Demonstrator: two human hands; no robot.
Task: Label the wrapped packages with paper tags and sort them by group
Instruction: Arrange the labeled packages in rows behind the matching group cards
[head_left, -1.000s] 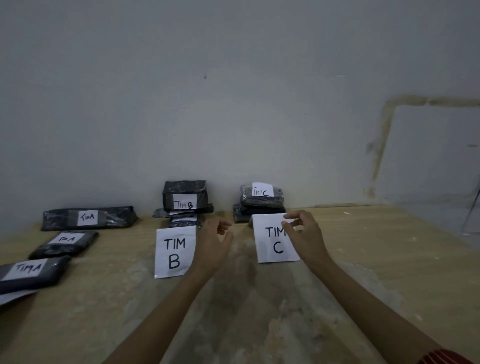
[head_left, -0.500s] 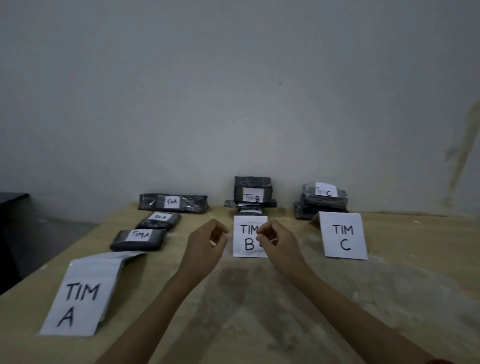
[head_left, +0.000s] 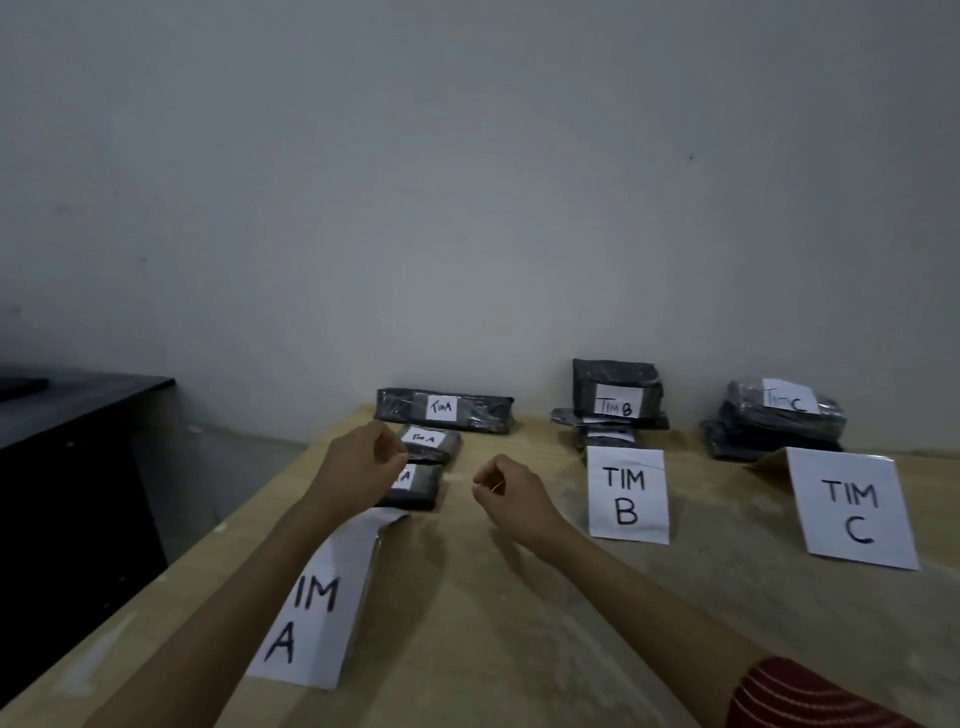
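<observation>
Three packs (head_left: 430, 441) far left, just past curled left hand (head_left: 358, 467). Likely light, soft, slippy wrap; best gripped across the middle. Right hand (head_left: 511, 493) curled too, nothing seen in either.

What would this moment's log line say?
hands: left hand and right hand curled, nothing seen held | left hand: near TIM A packages | signs: TIM A sign, TIM B sign, TIM C sign on table
</observation>
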